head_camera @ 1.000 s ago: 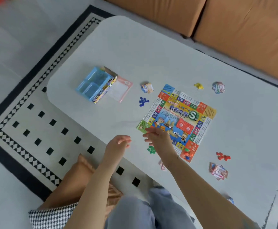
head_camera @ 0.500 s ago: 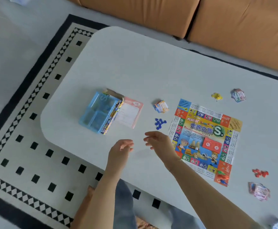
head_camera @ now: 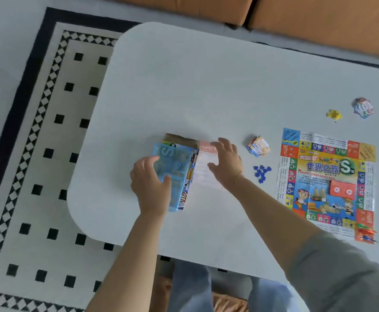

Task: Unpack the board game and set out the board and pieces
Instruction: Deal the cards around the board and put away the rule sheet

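Note:
The colourful game board [head_camera: 326,185] lies unfolded on the right of the white table [head_camera: 206,91]. A blue plastic tray [head_camera: 175,161] sits in the game box [head_camera: 187,183] left of centre, with a pink-edged sheet [head_camera: 203,174] beside it. My left hand [head_camera: 150,185] hovers over the tray's near end, fingers loosely spread. Over the sheet is my right hand [head_camera: 225,163], fingers spread, holding nothing. A stack of cards [head_camera: 258,146] and blue pieces [head_camera: 261,173] lie between the sheet and the board.
Yellow pieces [head_camera: 334,114] and a wrapped card pack [head_camera: 363,107] lie beyond the board. Small red and green pieces [head_camera: 365,233] sit on the board's near right corner. An orange sofa [head_camera: 296,19] runs along the far side; a patterned rug [head_camera: 37,176] lies left.
Both hands moved left from the board's near corner to the tray and sheet. The view shifted left and closer.

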